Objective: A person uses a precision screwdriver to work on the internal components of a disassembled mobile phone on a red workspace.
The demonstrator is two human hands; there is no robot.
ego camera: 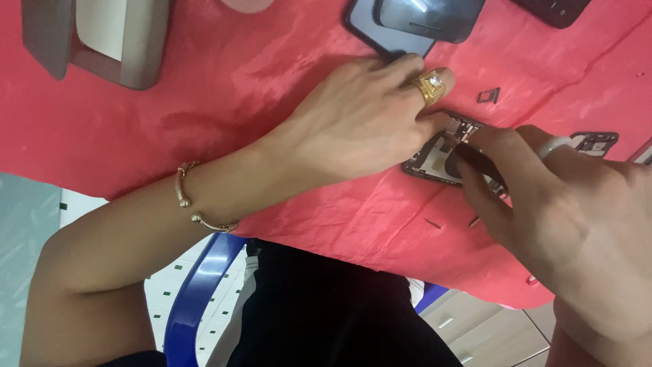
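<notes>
An opened phone body (441,153), its inner boards and parts exposed, is seen right of centre on the red cloth (204,95), and both hands are laid on it. The left hand (360,119) is pressed palm-down beside the phone's upper left edge, its fingertips touching the frame; whether anything is pinched there cannot be told, since the fingertips are hidden behind each other. A gold ring (430,86) with a clear stone is worn on one finger and a gold bangle (193,204) on the wrist. The right hand (564,211) is brought in from the lower right, its fingers curled together over the middle of the phone; much of the phone is covered by them, and what, if anything, is held between them is concealed. A pale ring (553,146) is partly visible on it.

Two small screws or pins (432,222) lie on the cloth just below the phone. A small tray frame (488,95) lies above it. At the top edge, dark phones (401,27) are cut off by the frame, and a grey case (95,41) is cropped at the upper left. A further circuit part (596,143) is half hidden at the right.
</notes>
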